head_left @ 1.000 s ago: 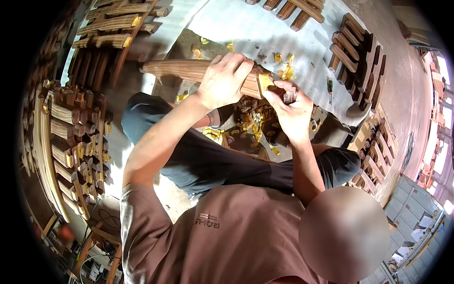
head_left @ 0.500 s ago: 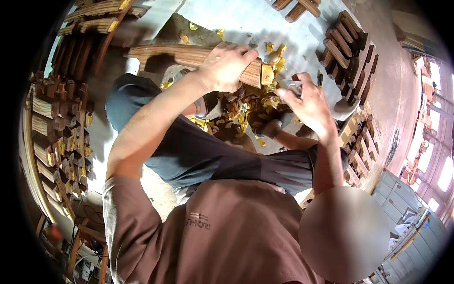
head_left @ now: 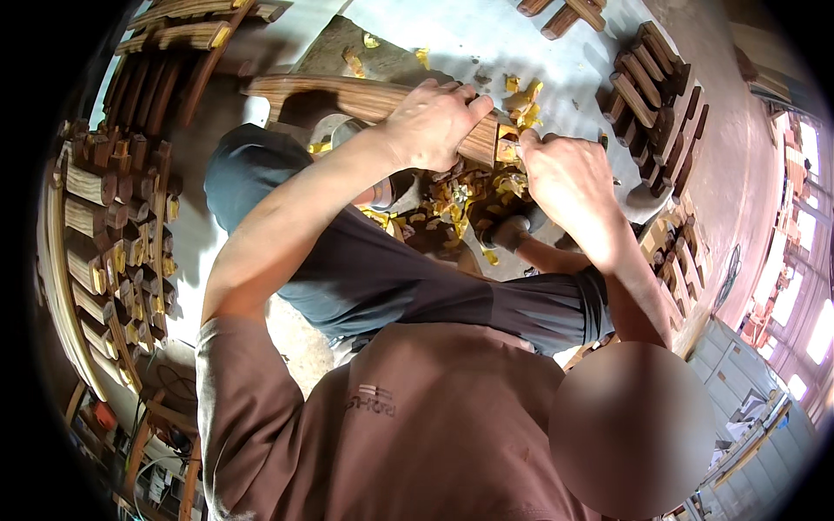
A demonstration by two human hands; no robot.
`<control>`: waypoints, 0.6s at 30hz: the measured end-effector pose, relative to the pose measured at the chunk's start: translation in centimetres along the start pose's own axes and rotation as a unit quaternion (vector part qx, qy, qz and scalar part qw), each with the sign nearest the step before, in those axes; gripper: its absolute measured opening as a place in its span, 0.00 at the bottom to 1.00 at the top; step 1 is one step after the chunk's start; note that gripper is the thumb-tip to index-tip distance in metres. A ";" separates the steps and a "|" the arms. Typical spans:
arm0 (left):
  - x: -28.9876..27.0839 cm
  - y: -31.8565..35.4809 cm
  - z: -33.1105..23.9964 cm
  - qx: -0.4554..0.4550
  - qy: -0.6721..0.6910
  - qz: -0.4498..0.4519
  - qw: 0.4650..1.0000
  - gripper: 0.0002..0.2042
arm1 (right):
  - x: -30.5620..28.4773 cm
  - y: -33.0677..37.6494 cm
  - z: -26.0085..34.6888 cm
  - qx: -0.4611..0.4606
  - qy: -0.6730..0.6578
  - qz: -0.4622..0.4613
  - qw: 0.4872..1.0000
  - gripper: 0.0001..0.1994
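A curved, brown striped wooden piece [head_left: 347, 94] lies across in front of my knees, its right end wrapped in a yellow covering [head_left: 506, 149]. My left hand [head_left: 439, 126] is closed over the top of the wood near that end, fingers on the far side. Right at the yellow end is my right hand [head_left: 569, 174], fingers curled and thumb side touching or almost touching the covering. What it holds, if anything, is hidden. Below the wood, torn yellow scraps [head_left: 456, 200] are heaped between my feet.
Stacked wooden parts [head_left: 113, 234] with yellow-marked ends stand on the left. More wooden pieces [head_left: 647, 95] are piled at the right, with a lower stack [head_left: 682, 269] beyond my right arm. Loose yellow scraps [head_left: 526, 102] lie on the pale floor covering. A grey cabinet [head_left: 738, 373] stands far right.
My right hand has moved left to the yellow end, and its fingers have closed from a wider pose. The left hand still holds the wood. The whole view has shifted slightly.
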State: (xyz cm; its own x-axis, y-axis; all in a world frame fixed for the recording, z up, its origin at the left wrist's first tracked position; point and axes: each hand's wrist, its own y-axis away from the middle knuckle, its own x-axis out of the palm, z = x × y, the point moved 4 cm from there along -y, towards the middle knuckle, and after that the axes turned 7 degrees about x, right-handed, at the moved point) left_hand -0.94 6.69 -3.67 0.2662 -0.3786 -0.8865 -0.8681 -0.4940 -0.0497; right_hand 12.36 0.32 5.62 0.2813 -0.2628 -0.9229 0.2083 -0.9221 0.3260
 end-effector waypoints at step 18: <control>-0.9 1.2 -0.1 0.021 0.039 0.024 0.999 0.35 | 2.3 1.9 -4.1 -0.072 -0.364 -0.217 0.903 0.19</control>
State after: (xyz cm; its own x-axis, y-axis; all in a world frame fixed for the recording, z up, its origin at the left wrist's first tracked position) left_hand -2.15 6.36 -2.83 0.2552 -0.4618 -0.8495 -0.8966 -0.4420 -0.0291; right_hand 17.20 -0.85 4.91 -0.5346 -0.0508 -0.8436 0.2848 -0.9506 -0.1233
